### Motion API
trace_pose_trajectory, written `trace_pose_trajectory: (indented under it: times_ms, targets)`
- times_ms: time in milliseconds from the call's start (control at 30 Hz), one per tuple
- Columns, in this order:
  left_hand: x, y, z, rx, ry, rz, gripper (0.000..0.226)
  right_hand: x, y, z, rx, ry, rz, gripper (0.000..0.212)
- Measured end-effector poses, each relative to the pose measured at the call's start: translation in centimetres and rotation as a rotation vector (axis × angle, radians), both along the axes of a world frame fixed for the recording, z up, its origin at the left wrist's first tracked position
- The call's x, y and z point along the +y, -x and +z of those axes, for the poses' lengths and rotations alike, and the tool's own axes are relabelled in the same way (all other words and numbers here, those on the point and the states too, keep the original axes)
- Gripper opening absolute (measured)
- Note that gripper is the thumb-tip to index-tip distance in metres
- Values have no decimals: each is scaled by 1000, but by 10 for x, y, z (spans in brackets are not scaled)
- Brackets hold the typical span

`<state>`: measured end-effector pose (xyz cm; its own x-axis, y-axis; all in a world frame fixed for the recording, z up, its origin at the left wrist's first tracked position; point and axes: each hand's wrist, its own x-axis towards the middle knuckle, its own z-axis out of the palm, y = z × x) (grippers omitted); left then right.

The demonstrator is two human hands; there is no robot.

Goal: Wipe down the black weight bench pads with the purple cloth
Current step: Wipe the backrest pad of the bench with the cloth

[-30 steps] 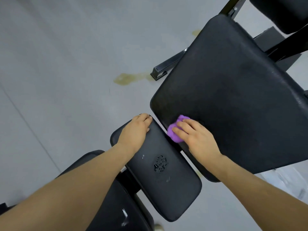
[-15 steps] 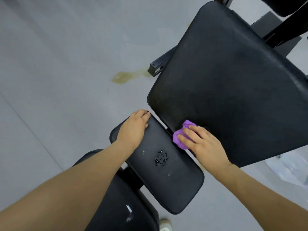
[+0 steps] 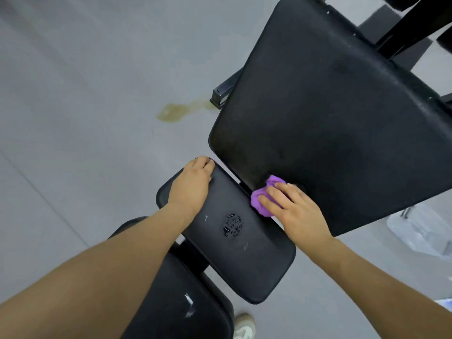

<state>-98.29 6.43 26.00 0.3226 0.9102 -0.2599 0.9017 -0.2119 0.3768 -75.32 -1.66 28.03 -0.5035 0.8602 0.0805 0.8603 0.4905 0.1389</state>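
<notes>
A large black back pad [image 3: 337, 123] fills the upper right. A smaller black seat pad [image 3: 244, 255] lies below it, with a patch of water droplets in its middle. My right hand [image 3: 296, 211] presses the bunched purple cloth [image 3: 263, 199] with flat fingers onto the near edge of the back pad, at the gap between the two pads. My left hand [image 3: 193, 184] rests on the far left corner of the seat pad, fingers bent over its edge.
A third black pad [image 3: 186, 304] with white scuffs sits at the bottom centre. The black metal frame [image 3: 225, 90] runs under the back pad. A yellowish stain [image 3: 172, 112] marks the grey floor. A clear plastic bottle [image 3: 420, 231] lies at right; a shoe [image 3: 243, 329] shows below.
My right hand has slid the purple cloth slightly right along the near edge of the back pad. My left hand has stayed on the seat pad corner.
</notes>
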Motion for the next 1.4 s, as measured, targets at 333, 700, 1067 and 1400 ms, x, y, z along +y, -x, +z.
trace_pose_trajectory:
  times_ms: [333, 700, 1067, 1400]
  targets:
    - [0, -3, 1, 33, 3, 9, 41, 100, 60, 0, 21, -63, -36, 26]
    - [-75, -61, 27, 39, 143, 64, 83, 23, -8, 30, -44, 79, -42, 41]
    - [-83, -68, 25, 131, 238, 57, 98, -15, -39, 21, 24, -38, -66, 39]
    - [-80, -74, 27, 186, 281, 39, 99, 59, 2, 27, 8, 0, -122, 49]
